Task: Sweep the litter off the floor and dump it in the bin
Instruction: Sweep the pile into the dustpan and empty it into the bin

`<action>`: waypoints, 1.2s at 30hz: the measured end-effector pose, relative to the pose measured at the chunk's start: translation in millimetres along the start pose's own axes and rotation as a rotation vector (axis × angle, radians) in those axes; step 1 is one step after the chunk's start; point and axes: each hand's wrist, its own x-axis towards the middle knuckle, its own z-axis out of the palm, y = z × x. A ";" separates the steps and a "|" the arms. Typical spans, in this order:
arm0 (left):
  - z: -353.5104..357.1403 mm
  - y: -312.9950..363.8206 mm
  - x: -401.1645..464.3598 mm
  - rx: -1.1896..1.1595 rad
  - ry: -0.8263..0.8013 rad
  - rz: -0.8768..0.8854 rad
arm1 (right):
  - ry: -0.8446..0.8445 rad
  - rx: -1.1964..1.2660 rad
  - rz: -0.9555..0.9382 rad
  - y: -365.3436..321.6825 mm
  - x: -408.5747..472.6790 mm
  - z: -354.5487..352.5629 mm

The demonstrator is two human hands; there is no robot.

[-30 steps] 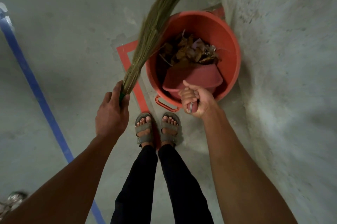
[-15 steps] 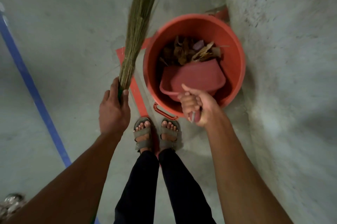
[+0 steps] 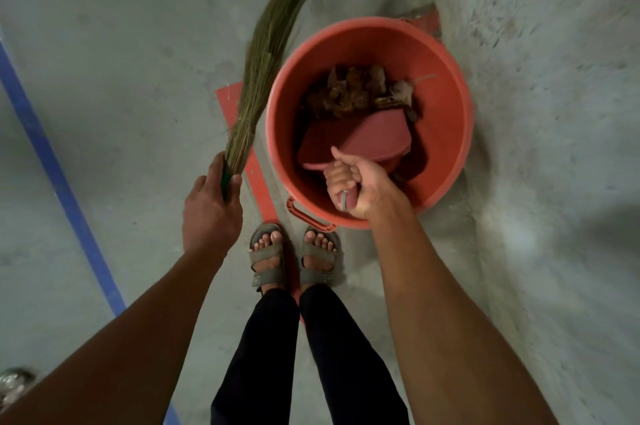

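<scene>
Dustpan point(image 3: 363, 137) has tipped deeper into the bin point(image 3: 446, 85); broom point(image 3: 263, 54) swung rightward.

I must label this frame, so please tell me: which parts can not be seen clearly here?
- Head view: the dustpan hides the bin bottom, so whether it is emptied is unclear.
- The broom tip is cut off by the top edge.
- The right hand covers the dustpan handle.
- The left hand covers the broom grip.
- Litter pieces are blurred.

One bin point(image 3: 446, 85), one dustpan point(image 3: 367, 137), one broom point(image 3: 266, 54), two hands, two sandals.
</scene>
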 end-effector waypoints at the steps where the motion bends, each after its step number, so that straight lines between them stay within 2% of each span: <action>1: -1.3 -0.4 -5.3 0.001 -0.008 -0.003 | -0.043 0.000 0.025 7.5 -14.5 0.7; 6: -6.7 0.4 -18.0 0.015 -0.003 -0.011 | -0.176 -0.095 0.079 34.3 -76.7 -4.3; 10: 0.3 -5.3 -11.7 -0.029 0.026 0.012 | -0.236 -0.097 0.057 4.5 -61.4 12.0; 14: 11.3 -14.8 1.3 -0.023 0.040 0.029 | -0.024 -0.103 0.006 -30.1 1.1 13.7; 16: 13.5 -13.8 3.9 -0.030 0.046 0.037 | 0.008 -0.094 0.014 -26.7 18.9 12.9; 21: 6.9 -16.8 -1.4 -0.026 0.030 0.021 | -0.200 0.004 0.072 8.1 -19.7 6.2; 23: 5.6 -18.9 -2.1 -0.024 0.024 0.024 | -0.220 0.056 0.094 13.3 -30.9 -10.4; 25: 6.3 -22.7 -1.0 -0.020 0.022 0.024 | -0.151 0.061 0.073 5.2 -22.9 -28.5; 29: 13.8 -31.8 8.6 -0.004 0.031 0.044 | 0.105 -0.060 0.018 -32.6 15.6 -37.9; 31: 17.3 -34.3 11.1 -0.002 0.024 0.052 | 0.133 -0.093 0.008 -35.6 27.6 -32.0; 36: 15.5 -34.4 3.1 -0.005 -0.002 0.047 | -0.106 0.063 0.010 2.4 -5.1 -26.5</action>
